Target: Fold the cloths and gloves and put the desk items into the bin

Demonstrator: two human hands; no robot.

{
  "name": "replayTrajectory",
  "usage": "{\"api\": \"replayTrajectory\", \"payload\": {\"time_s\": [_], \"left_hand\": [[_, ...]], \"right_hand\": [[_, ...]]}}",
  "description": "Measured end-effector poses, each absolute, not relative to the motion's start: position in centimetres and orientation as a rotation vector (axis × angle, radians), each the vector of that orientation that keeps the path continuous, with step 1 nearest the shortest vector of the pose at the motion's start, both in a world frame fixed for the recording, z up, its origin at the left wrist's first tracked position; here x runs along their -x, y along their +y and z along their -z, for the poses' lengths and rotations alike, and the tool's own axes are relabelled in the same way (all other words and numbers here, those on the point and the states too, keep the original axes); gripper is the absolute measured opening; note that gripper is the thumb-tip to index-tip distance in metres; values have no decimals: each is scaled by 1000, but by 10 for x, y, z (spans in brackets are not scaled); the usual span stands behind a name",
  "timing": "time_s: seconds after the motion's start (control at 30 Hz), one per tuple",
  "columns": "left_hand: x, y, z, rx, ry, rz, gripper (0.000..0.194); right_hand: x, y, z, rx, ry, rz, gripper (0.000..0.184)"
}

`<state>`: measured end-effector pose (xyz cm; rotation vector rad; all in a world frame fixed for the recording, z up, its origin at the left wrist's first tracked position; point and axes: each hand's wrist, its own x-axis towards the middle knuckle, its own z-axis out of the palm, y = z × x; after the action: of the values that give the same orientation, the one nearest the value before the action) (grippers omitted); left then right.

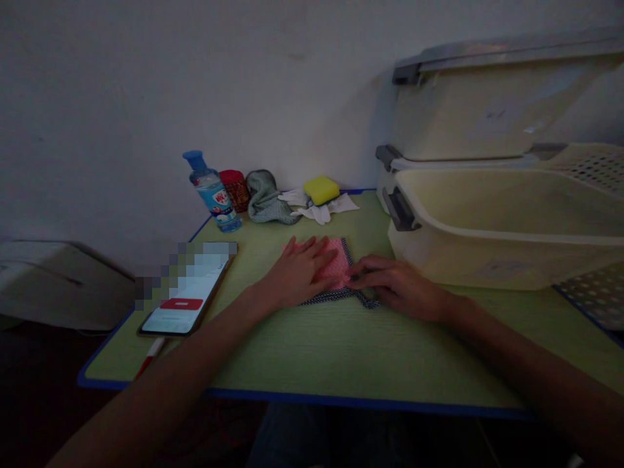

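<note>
One pink cloth (336,261) lies under the person's left hand (303,272), fingers spread, while the right hand (407,286), fingers narrowed, touches the cloth's right edge, grip unclear, one sponge (320,189) beyond it.

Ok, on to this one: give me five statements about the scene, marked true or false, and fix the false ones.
1. The left hand lies spread on the pink cloth. True.
2. The yellow sponge lies underneath the white gloves. False: it rests on top of them.
3. The fingers of the right hand are at the patterned edge of the pink cloth. True.
4. The phone lies to the right of both hands. False: it lies to their left.
5. The blue-capped bottle is left of the grey cloth. True.
</note>
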<state>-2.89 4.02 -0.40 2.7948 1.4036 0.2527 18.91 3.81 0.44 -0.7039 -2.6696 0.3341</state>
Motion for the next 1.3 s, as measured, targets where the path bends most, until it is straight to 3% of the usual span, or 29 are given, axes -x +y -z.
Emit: {"api": "replayTrajectory", "payload": {"time_s": [0.1,0.17,0.37,0.7,0.93,1.3], "left_hand": [[23,32,0,-2807,1446,-551,28],[19,27,-2,-2782,1367,-690,22],[11,18,1,-2662,1030,-628,21],[11,20,2,-2561,1111,-570,15],[9,22,3,-2491,1212,-642,9],[13,34,4,-2007,1230,-701,13]], "right_hand": [[-194,35,-4,685,-2686,-262,42],[-196,34,-4,656,-2680,-207,42],[-196,31,-8,629,-2688,-96,34],[-193,31,-5,640,-2754,-88,31],[-190,32,-1,693,-2673,-266,43],[-194,41,2,672,-2570,-535,22]]}}
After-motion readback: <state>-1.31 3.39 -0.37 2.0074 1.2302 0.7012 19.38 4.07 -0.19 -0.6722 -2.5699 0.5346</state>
